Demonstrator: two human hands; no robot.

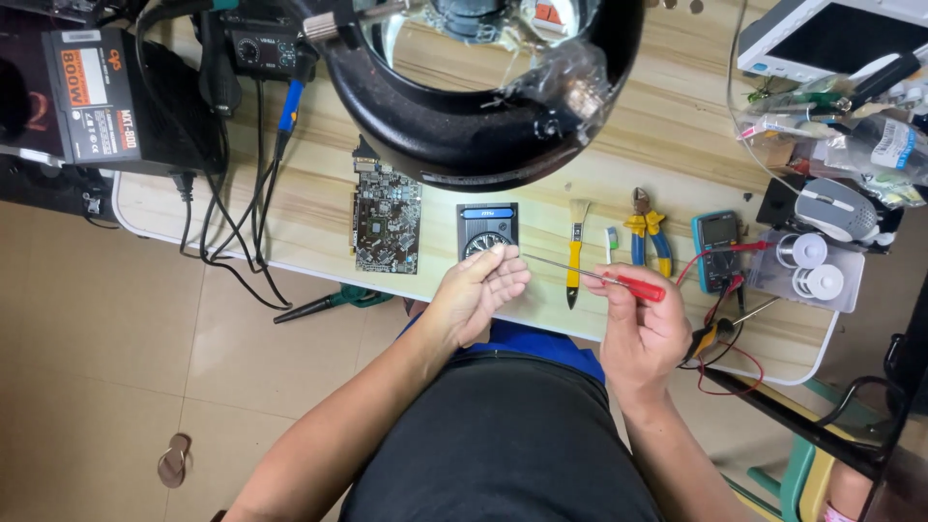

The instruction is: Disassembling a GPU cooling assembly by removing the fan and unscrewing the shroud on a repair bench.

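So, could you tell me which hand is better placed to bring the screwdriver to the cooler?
Probably the right hand: it holds the screwdriver, its tip near the cooler.

- The screwdriver has a red see-through handle and a thin bare metal shaft. It's held up off the worktop, lying almost level, with the handle a touch lower than the tip. The handle sits in the right hand, pinched by the fingers, and the shaft points over to the left hand, its tip right at those fingertips.
- The small black fan cooler with a blue strip along its far edge lies flat on the worktop just past the left hand. The fingertips cover part of its round fan, so I can't tell if they touch it.
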